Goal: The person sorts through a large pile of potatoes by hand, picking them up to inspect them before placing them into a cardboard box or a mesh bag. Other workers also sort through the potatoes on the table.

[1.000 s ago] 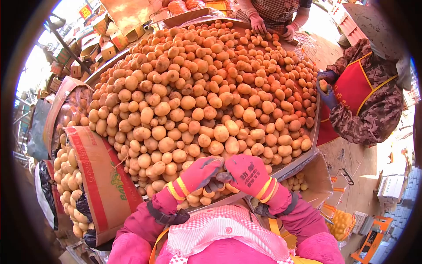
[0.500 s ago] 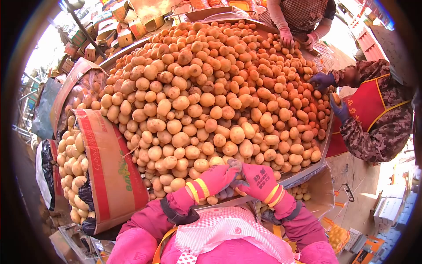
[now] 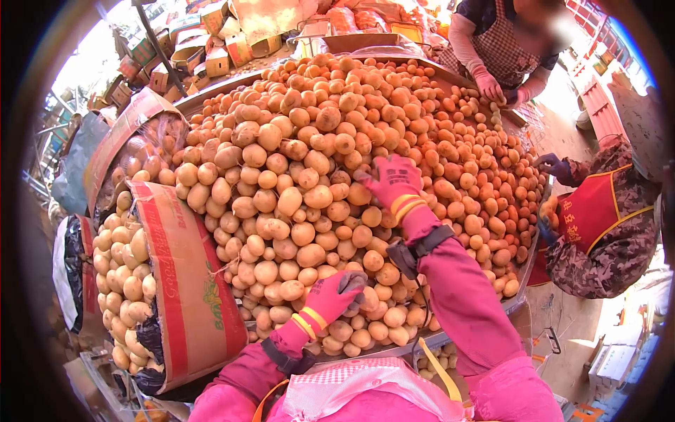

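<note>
A large heap of potatoes [image 3: 302, 200] fills the metal-edged table in front of me. My right hand [image 3: 394, 181], in a pink glove with grey fingertips, reaches onto the middle of the heap. Its fingers are apart and touch potatoes, with none plainly in its grip. Lower down, near the table's front edge, my left hand [image 3: 333, 295] wears a matching glove. The left fingers curl inward just above the potatoes, and whatever lies inside them is hidden.
A tilted cardboard box [image 3: 176, 281] of potatoes stands left of the heap. Across the table, a person in a checked apron [image 3: 492, 49] handles potatoes. Another in a red apron [image 3: 590, 211] works at the right edge. More potatoes [image 3: 439, 359] sit below the front edge.
My hands were together at the table's front edge. My right hand has moved forward onto the heap, and my left has shifted slightly left. The view has shifted too.
</note>
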The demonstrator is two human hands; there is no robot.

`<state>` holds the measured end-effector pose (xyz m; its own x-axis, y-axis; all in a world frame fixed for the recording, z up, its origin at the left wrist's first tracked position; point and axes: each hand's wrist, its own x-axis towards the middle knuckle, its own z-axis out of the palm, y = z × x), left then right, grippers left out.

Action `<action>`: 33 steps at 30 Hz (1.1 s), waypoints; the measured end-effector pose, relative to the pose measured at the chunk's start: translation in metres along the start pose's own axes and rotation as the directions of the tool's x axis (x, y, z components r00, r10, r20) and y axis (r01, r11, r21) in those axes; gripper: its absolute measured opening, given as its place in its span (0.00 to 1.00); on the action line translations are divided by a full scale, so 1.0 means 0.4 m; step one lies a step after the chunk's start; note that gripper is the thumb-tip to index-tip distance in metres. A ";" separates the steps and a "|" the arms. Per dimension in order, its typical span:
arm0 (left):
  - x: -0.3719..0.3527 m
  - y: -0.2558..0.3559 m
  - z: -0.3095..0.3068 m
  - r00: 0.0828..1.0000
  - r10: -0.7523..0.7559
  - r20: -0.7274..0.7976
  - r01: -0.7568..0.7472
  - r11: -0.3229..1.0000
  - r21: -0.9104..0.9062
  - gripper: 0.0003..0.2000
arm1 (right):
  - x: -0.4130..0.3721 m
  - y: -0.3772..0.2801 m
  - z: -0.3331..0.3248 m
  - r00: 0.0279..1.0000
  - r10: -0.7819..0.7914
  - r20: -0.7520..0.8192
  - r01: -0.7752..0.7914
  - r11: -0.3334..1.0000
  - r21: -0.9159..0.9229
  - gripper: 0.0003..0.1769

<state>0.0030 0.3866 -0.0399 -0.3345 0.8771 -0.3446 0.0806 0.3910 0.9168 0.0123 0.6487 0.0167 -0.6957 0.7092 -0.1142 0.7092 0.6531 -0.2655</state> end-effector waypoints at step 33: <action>0.654 0.320 -0.631 0.797 0.522 -0.305 -0.038 0.547 0.836 0.26 | -1.136 0.401 0.109 0.683 0.600 0.417 -0.189 -0.407 0.894 0.33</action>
<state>-0.3112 0.5959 0.0382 -0.5109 0.8178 0.2650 0.8420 0.4139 0.3461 0.4373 0.4196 -0.0160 -0.0970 0.7649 -0.6368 -0.2583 -0.6372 -0.7261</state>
